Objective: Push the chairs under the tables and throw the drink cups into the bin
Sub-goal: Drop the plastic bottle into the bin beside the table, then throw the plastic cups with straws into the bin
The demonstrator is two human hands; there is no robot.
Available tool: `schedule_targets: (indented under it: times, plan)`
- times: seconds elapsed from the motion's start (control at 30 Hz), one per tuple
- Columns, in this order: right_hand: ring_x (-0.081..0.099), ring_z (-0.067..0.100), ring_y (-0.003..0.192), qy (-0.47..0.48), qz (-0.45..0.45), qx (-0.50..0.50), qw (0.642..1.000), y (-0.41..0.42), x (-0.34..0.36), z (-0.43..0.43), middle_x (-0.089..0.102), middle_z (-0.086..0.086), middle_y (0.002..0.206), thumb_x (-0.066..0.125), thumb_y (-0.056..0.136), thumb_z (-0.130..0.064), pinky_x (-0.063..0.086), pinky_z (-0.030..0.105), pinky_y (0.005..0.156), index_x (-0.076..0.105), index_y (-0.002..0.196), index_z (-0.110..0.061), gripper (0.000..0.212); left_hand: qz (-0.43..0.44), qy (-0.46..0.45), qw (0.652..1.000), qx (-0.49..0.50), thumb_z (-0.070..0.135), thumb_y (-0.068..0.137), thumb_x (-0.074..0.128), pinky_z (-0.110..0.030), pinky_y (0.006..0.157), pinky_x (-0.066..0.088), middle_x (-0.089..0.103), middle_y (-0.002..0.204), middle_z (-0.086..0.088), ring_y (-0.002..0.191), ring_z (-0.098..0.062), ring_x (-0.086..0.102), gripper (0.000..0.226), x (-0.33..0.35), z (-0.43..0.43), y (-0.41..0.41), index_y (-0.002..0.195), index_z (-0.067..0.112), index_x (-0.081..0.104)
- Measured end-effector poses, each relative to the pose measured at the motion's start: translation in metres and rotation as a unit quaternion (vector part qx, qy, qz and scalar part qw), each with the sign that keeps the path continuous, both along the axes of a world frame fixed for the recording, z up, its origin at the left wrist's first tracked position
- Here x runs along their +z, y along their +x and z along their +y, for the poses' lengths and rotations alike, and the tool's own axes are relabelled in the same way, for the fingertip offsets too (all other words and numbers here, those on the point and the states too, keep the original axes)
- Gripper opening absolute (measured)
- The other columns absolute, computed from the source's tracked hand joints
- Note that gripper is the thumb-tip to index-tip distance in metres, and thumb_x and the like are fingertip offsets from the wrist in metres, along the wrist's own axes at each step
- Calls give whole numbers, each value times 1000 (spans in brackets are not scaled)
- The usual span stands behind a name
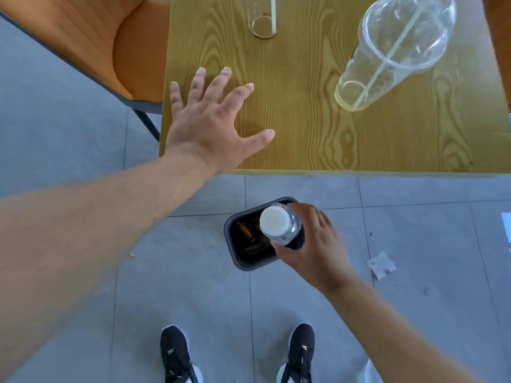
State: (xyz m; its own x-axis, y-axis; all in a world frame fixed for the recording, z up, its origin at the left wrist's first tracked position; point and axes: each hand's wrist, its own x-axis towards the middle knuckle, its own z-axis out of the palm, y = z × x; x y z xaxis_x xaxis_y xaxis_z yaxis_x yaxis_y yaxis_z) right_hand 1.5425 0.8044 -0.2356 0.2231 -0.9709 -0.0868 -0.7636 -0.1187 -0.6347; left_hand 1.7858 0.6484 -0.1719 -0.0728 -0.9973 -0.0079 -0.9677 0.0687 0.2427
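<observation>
My right hand (312,244) holds a clear plastic bottle with a white cap (279,225) directly above a small dark bin (235,244) on the floor. My left hand (213,120) lies flat with fingers spread on the wooden table (318,134) near its front left corner. A clear plastic cup with a dome lid and straw (387,51) stands on the table at the right. The base of a second clear cup with a straw (262,26) shows at the top edge. An orange chair (110,42) stands at the table's left side.
The grey tiled floor holds a crumpled scrap of clear wrapper (381,265) right of the bin. My two black shoes (177,355) stand just behind the bin. An orange chair edge (500,51) shows at the far right.
</observation>
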Motion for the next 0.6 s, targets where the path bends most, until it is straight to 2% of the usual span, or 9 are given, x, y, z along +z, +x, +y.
schedule_targets:
  times: [0.13, 0.23, 0.3, 0.33, 0.43, 0.53, 0.6]
  plan:
    - [56, 22, 116, 33, 52, 15, 998, 1, -42, 2, 63, -6, 128, 88, 73, -39, 55, 39, 89, 46, 136, -28, 76, 3, -5, 1000, 5, 98, 79, 32, -67, 126, -4, 18, 175, 1, 162, -32, 4, 93, -4, -1, 0, 157, 48, 32]
    - [51, 20, 124, 85, 61, 21, 994, 3, -53, 1, 56, -10, 139, 87, 71, -51, 46, 34, 100, 44, 144, -28, 87, 6, -7, 1000, 4, 98, 80, 33, -66, 126, -5, 18, 175, 1, 162, -32, 3, 92, -3, -1, 0, 157, 48, 32]
    - [49, 17, 124, 74, 56, 6, 996, 6, -46, 2, 56, -10, 138, 82, 74, -55, 47, 34, 101, 47, 144, -25, 85, 6, -6, 1000, 2, 98, 80, 32, -66, 126, -5, 18, 175, 2, 162, -31, 3, 92, -3, -1, 0, 157, 48, 32]
    - [50, 17, 123, 52, 45, -13, 998, 7, -37, 2, 57, -10, 135, 79, 76, -55, 47, 31, 99, 50, 141, -23, 79, 5, -6, 1000, 2, 98, 80, 32, -66, 126, -5, 18, 175, 1, 162, -32, 3, 92, -2, -1, 0, 157, 48, 32]
    - [54, 15, 113, -53, -18, -98, 994, 8, 5, -2, 55, -15, 119, 73, 81, -50, 38, 14, 95, 55, 125, -22, 56, 1, 0, 1000, -3, 99, 80, 29, -67, 126, -5, 17, 176, 1, 162, -32, 2, 94, -2, 1, 1, 158, 47, 30]
    - [56, 17, 100, -184, -79, -177, 963, -1, 59, -24, 54, -12, 112, 76, 82, -44, 42, 20, 91, 51, 116, -20, 48, -8, 7, 1000, -7, 99, 82, 25, -67, 126, -5, 14, 176, 1, 162, -31, -1, 95, 1, 2, 1, 160, 46, 27]
    - [57, 21, 102, -242, -113, -214, 940, -12, 91, -50, 53, -8, 117, 80, 81, -42, 46, 30, 87, 48, 121, -18, 56, -11, 9, 1000, -9, 99, 82, 23, -67, 126, -4, 13, 176, 1, 162, -30, -2, 95, 3, 3, 2, 161, 46, 25]
